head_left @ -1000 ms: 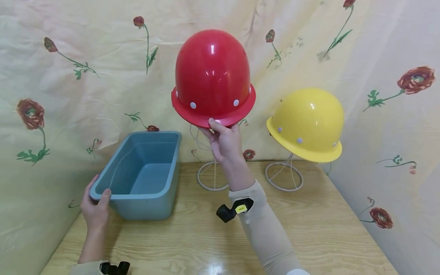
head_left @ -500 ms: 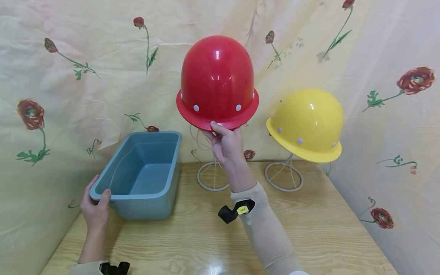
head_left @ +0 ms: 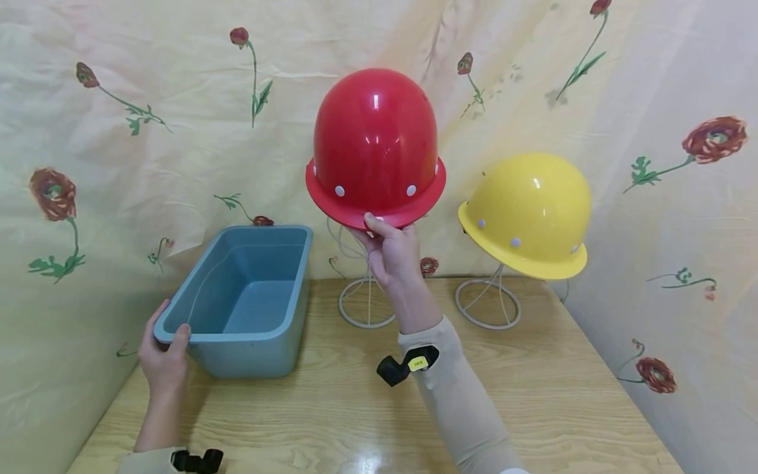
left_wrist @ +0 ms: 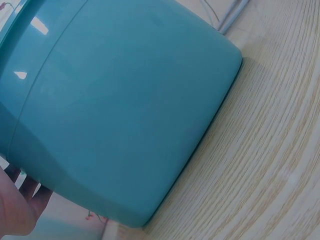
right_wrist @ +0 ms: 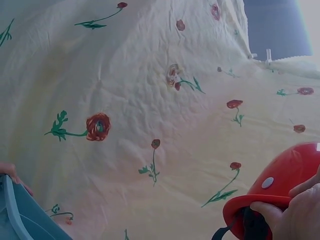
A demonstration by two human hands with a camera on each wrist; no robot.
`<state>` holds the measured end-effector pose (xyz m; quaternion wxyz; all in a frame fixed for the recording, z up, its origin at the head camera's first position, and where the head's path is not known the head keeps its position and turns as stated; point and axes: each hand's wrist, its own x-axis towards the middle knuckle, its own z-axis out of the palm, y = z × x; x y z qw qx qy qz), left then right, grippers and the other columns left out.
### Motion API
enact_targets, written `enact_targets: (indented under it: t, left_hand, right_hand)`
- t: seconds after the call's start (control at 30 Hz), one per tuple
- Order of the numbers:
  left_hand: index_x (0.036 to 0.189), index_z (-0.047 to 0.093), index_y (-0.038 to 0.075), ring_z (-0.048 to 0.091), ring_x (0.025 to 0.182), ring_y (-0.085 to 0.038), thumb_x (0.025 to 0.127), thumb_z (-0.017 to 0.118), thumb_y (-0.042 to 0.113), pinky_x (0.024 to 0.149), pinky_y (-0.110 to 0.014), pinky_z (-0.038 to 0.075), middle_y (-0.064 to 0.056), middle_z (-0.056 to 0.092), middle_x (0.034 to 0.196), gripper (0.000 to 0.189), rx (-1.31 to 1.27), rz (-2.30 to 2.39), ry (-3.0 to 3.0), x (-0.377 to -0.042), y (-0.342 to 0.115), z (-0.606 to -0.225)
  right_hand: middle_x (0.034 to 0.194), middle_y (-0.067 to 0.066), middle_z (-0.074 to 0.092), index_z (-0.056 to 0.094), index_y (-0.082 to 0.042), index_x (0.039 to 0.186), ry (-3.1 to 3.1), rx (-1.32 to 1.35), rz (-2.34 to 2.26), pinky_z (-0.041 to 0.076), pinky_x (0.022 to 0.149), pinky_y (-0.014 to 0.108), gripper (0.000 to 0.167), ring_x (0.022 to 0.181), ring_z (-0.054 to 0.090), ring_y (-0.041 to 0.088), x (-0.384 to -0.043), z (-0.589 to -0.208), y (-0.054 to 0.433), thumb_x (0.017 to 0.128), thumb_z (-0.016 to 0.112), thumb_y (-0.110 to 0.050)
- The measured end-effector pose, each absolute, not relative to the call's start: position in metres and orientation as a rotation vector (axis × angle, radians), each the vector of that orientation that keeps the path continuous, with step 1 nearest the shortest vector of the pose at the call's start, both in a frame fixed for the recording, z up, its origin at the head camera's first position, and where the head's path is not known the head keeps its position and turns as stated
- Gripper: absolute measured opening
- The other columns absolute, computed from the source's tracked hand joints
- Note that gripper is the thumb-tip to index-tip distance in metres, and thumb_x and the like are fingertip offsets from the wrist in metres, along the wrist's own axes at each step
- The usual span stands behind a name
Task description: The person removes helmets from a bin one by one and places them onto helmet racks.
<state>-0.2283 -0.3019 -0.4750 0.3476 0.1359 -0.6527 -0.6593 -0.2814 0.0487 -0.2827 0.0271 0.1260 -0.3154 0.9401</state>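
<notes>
My right hand pinches the front brim of a red hard hat, thumb on top, and holds it above a white wire stand. In the right wrist view a black strap shows under that hat. My left hand grips the near left corner of a blue-green plastic tub, thumb over the rim and fingers outside. The left wrist view has the tub's side wall with its base on the table. A yellow hard hat sits tilted on a second wire stand.
The wood-grain table runs back to a flower-print cloth hung behind it and along the sides. The tub stands at the left, close to the cloth. Both stands are near the table's back edge.
The red hard hat, in my right hand, has come down a little and slightly to the right. My left hand and the tub look unmoved, as does the yellow hard hat.
</notes>
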Motion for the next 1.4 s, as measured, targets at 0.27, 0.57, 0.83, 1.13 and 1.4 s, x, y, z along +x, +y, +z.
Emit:
enact_targets:
  t: [0.27,0.57,0.83,1.13,1.4]
  left_hand:
    - [0.15,0.055,0.02,0.051,0.125,-0.008,0.094,0.063,0.012,0.088,-0.004,0.042,0.011,0.055,0.137,0.057,0.379,-1.689,-1.731,-0.228,-0.302,-0.475]
    - [0.151,0.054,0.02,0.05,0.126,-0.008,0.095,0.063,0.013,0.092,-0.004,0.042,0.007,0.055,0.142,0.057,0.377,-1.667,-1.746,-0.227,-0.301,-0.474]
    - [0.149,0.057,0.017,0.051,0.123,-0.008,0.093,0.063,0.009,0.088,-0.003,0.042,0.011,0.057,0.134,0.056,0.357,-1.696,-1.691,-0.227,-0.301,-0.474]
    - [0.149,0.057,0.015,0.051,0.121,-0.008,0.093,0.064,0.007,0.087,-0.004,0.042,0.011,0.057,0.132,0.057,0.328,-1.721,-1.666,-0.227,-0.3,-0.474]
    - [0.149,0.056,0.016,0.051,0.125,-0.01,0.093,0.064,0.008,0.089,-0.003,0.041,0.01,0.056,0.135,0.057,0.341,-1.709,-1.684,-0.225,-0.301,-0.474]
  right_hand:
    - [0.141,0.006,0.055,0.048,-0.02,0.147,-0.985,0.362,2.909,0.059,0.09,0.04,0.056,0.134,0.057,0.032,-0.282,-0.291,0.049,0.099,0.055,0.008]
    - [0.139,0.005,0.057,0.049,-0.019,0.146,-1.033,0.331,2.886,0.06,0.09,0.038,0.055,0.131,0.06,0.029,-0.283,-0.299,0.049,0.099,0.057,0.007]
    - [0.138,0.004,0.057,0.049,-0.019,0.145,-1.096,0.304,2.863,0.06,0.09,0.035,0.053,0.13,0.06,0.028,-0.283,-0.308,0.048,0.099,0.059,0.003]
    - [0.139,0.005,0.057,0.048,-0.019,0.146,-1.066,0.291,2.874,0.059,0.09,0.036,0.054,0.128,0.061,0.027,-0.284,-0.314,0.048,0.099,0.057,0.005]
    - [0.138,0.005,0.057,0.047,-0.019,0.148,-1.077,0.298,2.878,0.06,0.088,0.035,0.054,0.124,0.064,0.026,-0.285,-0.321,0.047,0.1,0.056,0.006]
